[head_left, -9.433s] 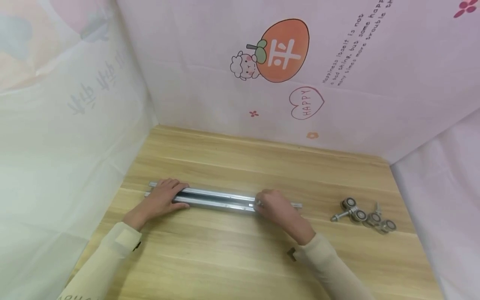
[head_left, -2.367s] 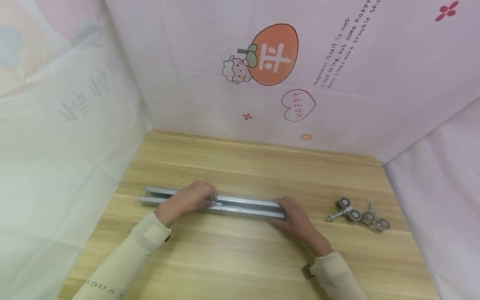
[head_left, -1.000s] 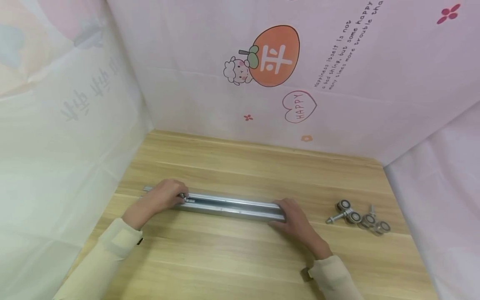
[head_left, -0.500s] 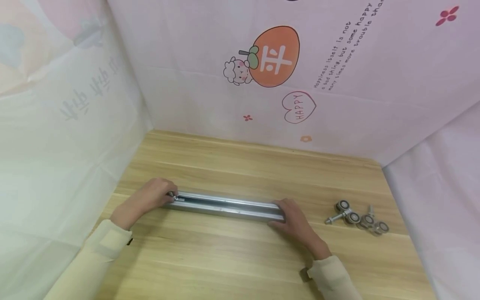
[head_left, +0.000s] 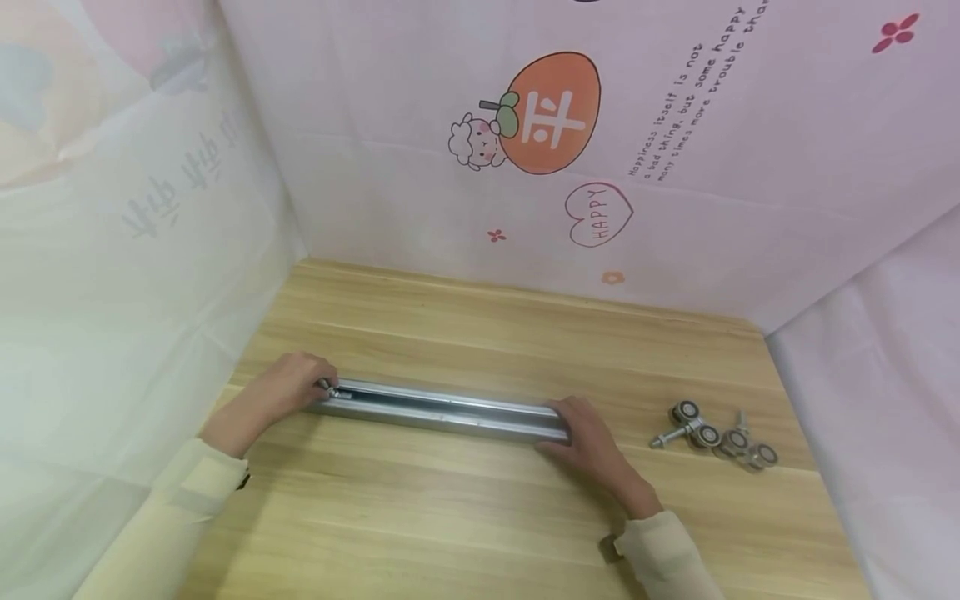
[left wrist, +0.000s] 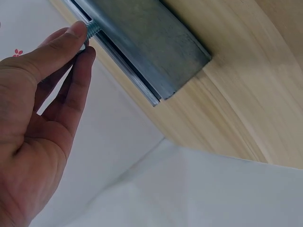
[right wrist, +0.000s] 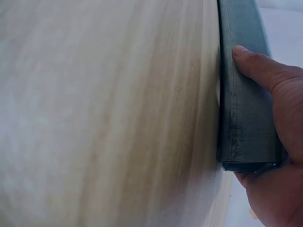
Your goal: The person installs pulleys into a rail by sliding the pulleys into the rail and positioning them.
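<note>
A grey metal channel rail lies on the wooden tabletop, its lengthwise slot facing up. My left hand is near the rail's left end. In the left wrist view its thumb and fingertips pinch a threaded bolt that sticks out of the slot; whatever the bolt joins inside the rail is hidden. My right hand grips the rail's right end, with the thumb pressed along the near side wall and the other fingers mostly hidden behind it.
To the right of the rail lie two roller trolleys, one with its bolt pointing left and another close against it. White and pink printed cloth walls border the table at the back and sides.
Earlier my right hand was at the slot and my left held the left end. Since then my right hand has gripped the right end, and my left has slid leftward along the slot with the bolt.
</note>
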Demonstrator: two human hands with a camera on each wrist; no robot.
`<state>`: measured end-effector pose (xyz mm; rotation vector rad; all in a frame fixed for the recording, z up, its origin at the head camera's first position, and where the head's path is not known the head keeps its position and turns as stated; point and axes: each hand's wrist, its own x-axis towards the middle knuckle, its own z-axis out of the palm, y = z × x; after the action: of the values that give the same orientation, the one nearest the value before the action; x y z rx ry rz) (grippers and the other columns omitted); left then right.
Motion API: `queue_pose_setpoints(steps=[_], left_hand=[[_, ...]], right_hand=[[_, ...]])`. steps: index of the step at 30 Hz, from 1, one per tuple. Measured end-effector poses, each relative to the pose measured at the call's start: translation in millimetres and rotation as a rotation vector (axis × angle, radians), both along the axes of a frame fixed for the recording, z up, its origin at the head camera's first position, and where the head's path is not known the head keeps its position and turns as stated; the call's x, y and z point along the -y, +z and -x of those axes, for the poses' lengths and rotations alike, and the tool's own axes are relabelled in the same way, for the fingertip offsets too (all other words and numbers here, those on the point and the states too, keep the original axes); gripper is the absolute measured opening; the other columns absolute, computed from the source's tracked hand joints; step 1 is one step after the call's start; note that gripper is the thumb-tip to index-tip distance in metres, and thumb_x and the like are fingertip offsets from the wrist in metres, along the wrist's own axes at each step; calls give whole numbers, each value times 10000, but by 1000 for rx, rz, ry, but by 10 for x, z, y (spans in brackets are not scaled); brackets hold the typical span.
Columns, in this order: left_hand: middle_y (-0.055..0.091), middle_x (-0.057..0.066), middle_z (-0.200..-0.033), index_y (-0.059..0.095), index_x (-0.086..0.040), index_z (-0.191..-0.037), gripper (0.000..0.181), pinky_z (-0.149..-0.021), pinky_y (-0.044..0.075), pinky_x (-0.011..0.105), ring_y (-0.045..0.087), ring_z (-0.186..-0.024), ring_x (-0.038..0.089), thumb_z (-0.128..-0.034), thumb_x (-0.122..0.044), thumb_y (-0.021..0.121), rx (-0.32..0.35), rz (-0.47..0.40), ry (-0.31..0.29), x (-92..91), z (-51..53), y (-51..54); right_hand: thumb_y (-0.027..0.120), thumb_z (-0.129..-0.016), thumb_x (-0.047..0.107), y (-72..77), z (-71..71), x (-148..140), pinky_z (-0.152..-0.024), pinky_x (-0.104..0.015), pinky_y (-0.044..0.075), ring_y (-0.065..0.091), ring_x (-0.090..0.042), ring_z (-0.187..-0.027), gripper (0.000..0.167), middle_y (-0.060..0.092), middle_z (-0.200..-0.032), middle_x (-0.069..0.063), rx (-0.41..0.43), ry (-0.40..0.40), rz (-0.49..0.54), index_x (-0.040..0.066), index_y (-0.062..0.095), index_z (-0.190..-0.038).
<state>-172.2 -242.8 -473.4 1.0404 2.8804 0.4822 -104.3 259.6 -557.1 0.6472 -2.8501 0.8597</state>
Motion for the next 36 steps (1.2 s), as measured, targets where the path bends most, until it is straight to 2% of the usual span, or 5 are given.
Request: queue_pose_setpoints(steps=[6,14,25,36], left_hand=[[794,68,-906,781,-69,-872,202,-774,642,465,755,-835,284,-763,78,865,12,5,35,72,-11,16],[793,83,-908,784,-50,-891,193,-787,640,480,753,-846,298,-774,88,851,56,23,83,156,-18,55],[793,84,-908,786,-48,-904,205,-787,637,492,752,-844,298,-773,93,855,64,40,140,248,-15,57],[790,69,-907,783,-64,-910,201,-802,632,493,748,-854,290,-793,88,844,65,41,153,279,-35,50]], right_hand=[[932,-804,270,-8,-3,5,-851,-391,536,577,-187,-1013,622,690,-1107,-24,-13,-1,0,60,675,-1329],[929,-811,281,-7,6,1,-886,-406,539,581,-192,-1041,635,693,-1134,-34,33,-11,-6,61,666,-1346],[931,-813,268,-9,10,-3,-888,-410,545,593,-200,-1046,625,699,-1131,-39,26,-3,-2,58,667,-1339],[933,-801,256,-17,8,-1,-860,-408,547,590,-211,-1028,633,702,-1118,-49,-10,5,4,39,672,-1335]])
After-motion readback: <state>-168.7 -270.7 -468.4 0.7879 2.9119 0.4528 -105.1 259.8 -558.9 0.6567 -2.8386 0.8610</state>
